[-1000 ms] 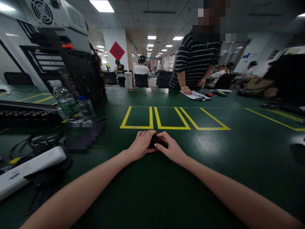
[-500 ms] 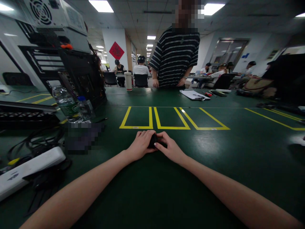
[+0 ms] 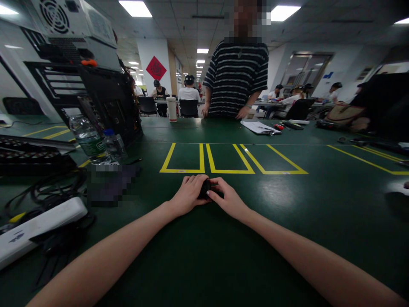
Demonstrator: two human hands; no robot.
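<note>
Between my two hands is a small, dark, rounded object (image 3: 205,188), mostly covered by fingers, so its kind cannot be made out. My left hand (image 3: 189,194) is wrapped over it from the left, with the fingers closed on top. From the right, my right hand (image 3: 227,197) grips the same object, thumb at the near side and fingers behind. Both hands are low over the green table (image 3: 204,251), just this side of the yellow tape outlines (image 3: 230,172).
On the left are a white power strip (image 3: 44,228), black cables (image 3: 41,187), a water bottle (image 3: 87,138), a smaller blue-capped bottle (image 3: 114,145) and computer hardware (image 3: 108,98). Beyond stand a white tumbler (image 3: 171,109), a clipboard (image 3: 260,127) and a person in a striped shirt (image 3: 238,79).
My hands and the dark object look nearly the same. The person across the table has shifted slightly, with their hands lower and farther left.
</note>
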